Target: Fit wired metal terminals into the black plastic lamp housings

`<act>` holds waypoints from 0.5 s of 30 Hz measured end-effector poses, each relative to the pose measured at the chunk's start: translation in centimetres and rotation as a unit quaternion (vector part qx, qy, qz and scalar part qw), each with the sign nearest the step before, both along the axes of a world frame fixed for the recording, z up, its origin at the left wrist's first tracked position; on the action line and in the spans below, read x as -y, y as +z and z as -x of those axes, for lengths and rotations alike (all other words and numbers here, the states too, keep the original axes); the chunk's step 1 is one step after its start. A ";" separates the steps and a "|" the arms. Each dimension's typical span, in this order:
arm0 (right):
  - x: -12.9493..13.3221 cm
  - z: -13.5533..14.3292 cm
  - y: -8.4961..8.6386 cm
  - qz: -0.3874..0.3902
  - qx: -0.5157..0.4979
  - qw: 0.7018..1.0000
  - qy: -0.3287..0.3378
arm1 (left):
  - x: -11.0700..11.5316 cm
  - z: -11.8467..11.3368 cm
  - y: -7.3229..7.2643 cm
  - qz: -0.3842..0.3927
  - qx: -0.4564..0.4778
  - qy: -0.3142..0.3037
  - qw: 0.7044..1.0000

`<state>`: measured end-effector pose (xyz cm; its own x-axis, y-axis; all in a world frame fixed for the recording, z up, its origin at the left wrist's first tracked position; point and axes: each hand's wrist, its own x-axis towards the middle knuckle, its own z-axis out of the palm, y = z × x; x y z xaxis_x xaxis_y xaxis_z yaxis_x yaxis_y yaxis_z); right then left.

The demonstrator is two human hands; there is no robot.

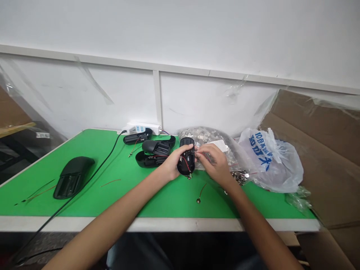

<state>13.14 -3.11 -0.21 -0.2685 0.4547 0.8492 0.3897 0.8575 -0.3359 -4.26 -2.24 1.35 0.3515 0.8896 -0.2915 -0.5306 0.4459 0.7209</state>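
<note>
My left hand (172, 163) is wrapped round a black oval plastic housing (184, 167) and holds it upright over the green table. A ribbed slot shows at the housing's top. A red wire runs across its hollow, and a small metal contact hangs at its lower end. At the housing's right edge my right hand (215, 162) has thumb and finger pinched together; what is between them is too small to make out. Below, a short red wire with a round metal contact (198, 200) lies on the table.
More black housings (159, 147) lie behind my left arm, and another (71, 177) sits at left beside a black cable (98, 177). A power strip (143, 128) is against the wall. A clear bag of metal parts (202, 134), a white plastic bag (287, 165) and cardboard (317, 150) stand right.
</note>
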 end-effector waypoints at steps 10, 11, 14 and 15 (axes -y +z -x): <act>0.5 0.0 0.1 -0.046 0.043 0.998 0.019 | 1.0 -0.7 -0.9 -0.236 -0.047 0.105 0.965; 0.6 0.0 0.2 -0.062 0.049 0.997 0.016 | 1.0 -0.6 -0.9 -0.245 -0.043 0.099 0.964; 0.8 0.1 0.5 -0.092 0.065 0.993 0.016 | 1.0 -0.5 -0.9 -0.263 -0.031 0.085 0.961; 0.9 0.1 0.5 -0.098 0.070 0.993 0.017 | 1.0 -0.5 -0.9 -0.268 -0.032 0.085 0.959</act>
<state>13.03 -4.00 0.30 -0.4026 0.2726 0.8738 0.3912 0.9143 -0.1050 -3.79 -3.24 0.42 0.1857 0.9606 0.2069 -0.5102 -0.0857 0.8558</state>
